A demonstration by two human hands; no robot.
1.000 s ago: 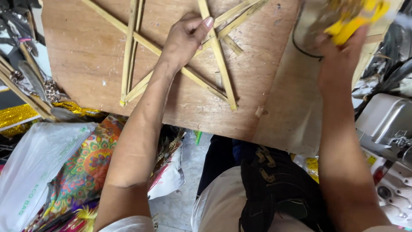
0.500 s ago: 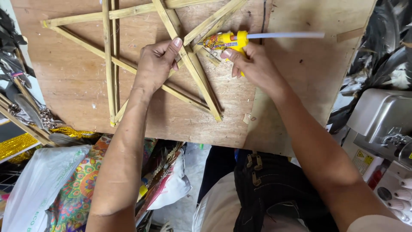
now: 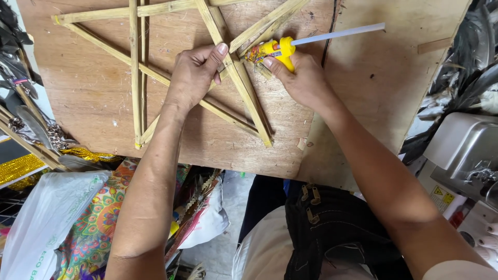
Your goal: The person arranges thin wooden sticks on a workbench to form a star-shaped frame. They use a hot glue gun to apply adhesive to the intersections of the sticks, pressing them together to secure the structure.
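Note:
A star-shaped frame of split bamboo strips (image 3: pixel 136 78) lies flat on a brown wooden board (image 3: pixel 93 109). My left hand (image 3: pixel 194 72) presses down on the frame near its middle, thumb on one crossing strip. My right hand (image 3: pixel 301 78) grips a yellow glue gun (image 3: pixel 277 51) with a white glue stick (image 3: pixel 337 34) poking out of its back. The gun's nozzle points left at a joint of strips just beside my left thumb.
A second, paler board (image 3: pixel 384 93) lies under the right side. Left of the boards are a white plastic bag (image 3: pixel 41 218), colourful patterned fabric (image 3: pixel 98 218) and gold trim (image 3: pixel 21 168). A grey machine (image 3: pixel 467 155) stands at the right. Dark feathers (image 3: pixel 467 46) lie upper right.
My right hand brought the glue gun from the upper right down to the frame's joint. My left hand stayed pressed on the frame.

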